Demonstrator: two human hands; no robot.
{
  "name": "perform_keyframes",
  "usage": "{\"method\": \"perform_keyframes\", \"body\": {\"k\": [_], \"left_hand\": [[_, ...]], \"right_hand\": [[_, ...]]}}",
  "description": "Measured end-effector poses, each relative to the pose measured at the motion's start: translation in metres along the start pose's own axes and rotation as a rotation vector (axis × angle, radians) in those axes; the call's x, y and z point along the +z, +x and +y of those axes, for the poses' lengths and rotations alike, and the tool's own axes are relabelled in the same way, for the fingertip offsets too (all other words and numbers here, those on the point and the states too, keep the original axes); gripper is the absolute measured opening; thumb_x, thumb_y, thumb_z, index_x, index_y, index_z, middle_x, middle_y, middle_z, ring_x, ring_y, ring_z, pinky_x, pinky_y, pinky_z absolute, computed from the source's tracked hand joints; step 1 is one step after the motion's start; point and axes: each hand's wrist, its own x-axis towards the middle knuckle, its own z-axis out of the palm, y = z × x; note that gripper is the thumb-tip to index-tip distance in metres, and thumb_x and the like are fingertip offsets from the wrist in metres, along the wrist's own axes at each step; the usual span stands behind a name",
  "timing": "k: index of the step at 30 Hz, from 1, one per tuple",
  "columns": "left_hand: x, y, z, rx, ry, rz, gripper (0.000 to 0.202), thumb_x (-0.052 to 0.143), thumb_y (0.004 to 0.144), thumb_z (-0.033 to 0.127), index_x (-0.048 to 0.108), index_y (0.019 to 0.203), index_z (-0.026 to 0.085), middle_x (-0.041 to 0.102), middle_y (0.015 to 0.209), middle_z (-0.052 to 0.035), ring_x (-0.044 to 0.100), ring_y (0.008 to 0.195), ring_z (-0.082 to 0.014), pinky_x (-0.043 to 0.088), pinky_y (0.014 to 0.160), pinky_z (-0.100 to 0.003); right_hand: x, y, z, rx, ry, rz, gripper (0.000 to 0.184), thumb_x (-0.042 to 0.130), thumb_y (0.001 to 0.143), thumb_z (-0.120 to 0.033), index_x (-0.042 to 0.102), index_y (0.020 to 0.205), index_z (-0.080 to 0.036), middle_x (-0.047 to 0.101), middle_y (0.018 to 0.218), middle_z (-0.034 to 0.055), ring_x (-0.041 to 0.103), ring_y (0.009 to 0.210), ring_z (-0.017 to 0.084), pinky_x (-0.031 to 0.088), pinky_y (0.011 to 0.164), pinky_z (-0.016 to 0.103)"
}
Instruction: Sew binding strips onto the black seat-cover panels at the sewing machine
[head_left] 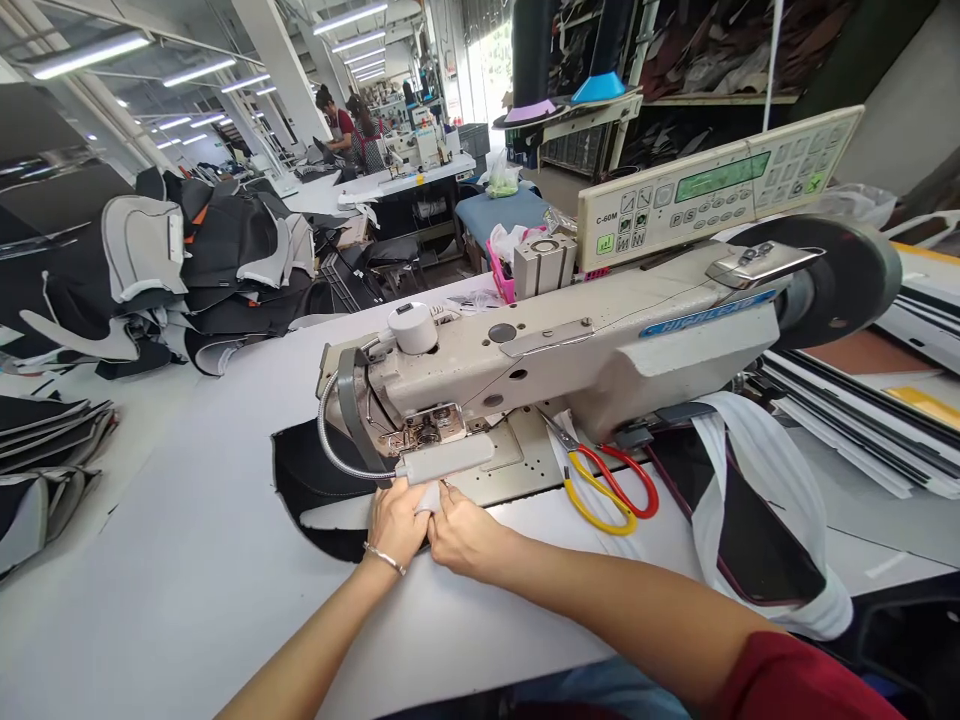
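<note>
Toward the front edge of the desk [187,580], a white fabric edge [429,497] is pinched by the closed fingertips of the left hand [396,527] and the right hand [463,540], which are set touching side by side and equally near it. The black panel [300,475] is spread leftward from the fingers, its long axis along that edge. Just beyond, the sewing machine [570,350] is seen, with scissors [611,487] lying rightward.

A worker's left hand [396,522] (bracelet at the wrist) and right hand [463,535] pinch white cloth [429,497] over a black panel [307,480] under a sewing machine [570,345]; red-and-yellow scissors [611,487] lie nearby on the white table [187,560].
</note>
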Motion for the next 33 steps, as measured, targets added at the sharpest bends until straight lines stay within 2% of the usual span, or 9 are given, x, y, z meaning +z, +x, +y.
{"method": "perform_keyframes", "body": {"k": [4, 10, 14, 16, 18, 21, 24, 29, 33], "left_hand": [[-0.001, 0.002, 0.005, -0.039, -0.082, -0.024, 0.026, 0.042, 0.079, 0.025, 0.069, 0.076, 0.027, 0.065, 0.074, -0.0027, 0.059, 0.074, -0.0159, 0.045, 0.072, -0.028], [-0.01, 0.021, -0.002, -0.117, -0.075, -0.078, 0.025, 0.044, 0.079, 0.03, 0.069, 0.081, 0.025, 0.068, 0.077, -0.0019, 0.061, 0.078, -0.0182, 0.046, 0.074, -0.031], [-0.01, 0.023, -0.007, -0.144, -0.116, -0.087, 0.024, 0.046, 0.078, 0.029, 0.069, 0.078, 0.024, 0.068, 0.075, -0.0021, 0.061, 0.079, -0.0189, 0.048, 0.074, -0.032], [-0.004, 0.017, -0.01, -0.102, -0.153, -0.068, 0.024, 0.046, 0.078, 0.029, 0.069, 0.081, 0.023, 0.068, 0.076, -0.003, 0.062, 0.077, -0.0181, 0.049, 0.071, -0.03], [0.003, 0.008, -0.013, -0.028, -0.169, -0.014, 0.026, 0.043, 0.079, 0.025, 0.068, 0.086, 0.023, 0.068, 0.08, -0.0041, 0.062, 0.076, -0.017, 0.05, 0.069, -0.029], [0.012, -0.004, -0.018, 0.087, -0.175, 0.062, 0.031, 0.039, 0.079, 0.019, 0.067, 0.091, 0.023, 0.067, 0.083, -0.0048, 0.061, 0.076, -0.0156, 0.05, 0.069, -0.028], [0.018, -0.007, -0.023, 0.165, -0.217, 0.088, 0.032, 0.039, 0.079, 0.016, 0.067, 0.092, 0.023, 0.067, 0.084, -0.0041, 0.061, 0.078, -0.0145, 0.051, 0.071, -0.028], [0.021, -0.001, -0.031, 0.2, -0.244, 0.065, 0.033, 0.038, 0.079, 0.015, 0.067, 0.091, 0.023, 0.068, 0.085, -0.0037, 0.063, 0.079, -0.0147, 0.053, 0.073, -0.027], [0.016, 0.009, -0.036, 0.207, -0.184, -0.032, 0.035, 0.038, 0.076, 0.013, 0.067, 0.091, 0.025, 0.068, 0.089, -0.0018, 0.063, 0.08, -0.0142, 0.053, 0.076, -0.027]], "right_hand": [[0.002, 0.007, -0.008, 0.034, -0.008, -0.036, 0.027, 0.05, 0.076, -0.017, 0.061, 0.09, 0.004, 0.056, 0.092, 0.0318, 0.056, 0.085, 0.035, 0.045, 0.063, 0.048], [-0.003, 0.029, -0.011, 0.158, 0.1, -0.163, 0.021, 0.051, 0.079, -0.018, 0.065, 0.085, -0.004, 0.06, 0.089, 0.0255, 0.057, 0.083, 0.033, 0.045, 0.066, 0.051], [-0.006, 0.025, -0.008, 0.105, 0.058, -0.07, 0.024, 0.048, 0.078, -0.011, 0.062, 0.091, 0.003, 0.058, 0.091, 0.0302, 0.056, 0.084, 0.034, 0.044, 0.067, 0.049], [-0.006, 0.019, -0.009, 0.055, 0.058, 0.037, 0.025, 0.047, 0.076, -0.008, 0.06, 0.092, 0.005, 0.057, 0.09, 0.031, 0.057, 0.084, 0.032, 0.045, 0.066, 0.046], [-0.004, 0.014, -0.012, 0.02, 0.114, 0.096, 0.019, 0.046, 0.074, -0.006, 0.062, 0.082, 0.001, 0.06, 0.082, 0.0263, 0.057, 0.076, 0.029, 0.045, 0.061, 0.041], [-0.001, 0.013, -0.017, 0.02, 0.18, 0.109, 0.015, 0.046, 0.071, -0.005, 0.06, 0.068, -0.006, 0.06, 0.07, 0.0193, 0.055, 0.065, 0.024, 0.043, 0.055, 0.036], [0.001, 0.014, -0.017, 0.015, 0.201, 0.115, 0.015, 0.045, 0.07, -0.005, 0.059, 0.066, -0.009, 0.06, 0.07, 0.0166, 0.053, 0.062, 0.021, 0.042, 0.055, 0.034], [-0.001, 0.018, -0.013, 0.044, 0.196, 0.052, 0.013, 0.047, 0.069, -0.005, 0.059, 0.068, -0.009, 0.06, 0.07, 0.0155, 0.053, 0.065, 0.021, 0.042, 0.058, 0.034], [-0.003, 0.025, -0.01, 0.098, 0.15, -0.004, 0.015, 0.047, 0.072, -0.006, 0.06, 0.076, -0.003, 0.06, 0.074, 0.0195, 0.055, 0.07, 0.025, 0.044, 0.06, 0.037]]}}
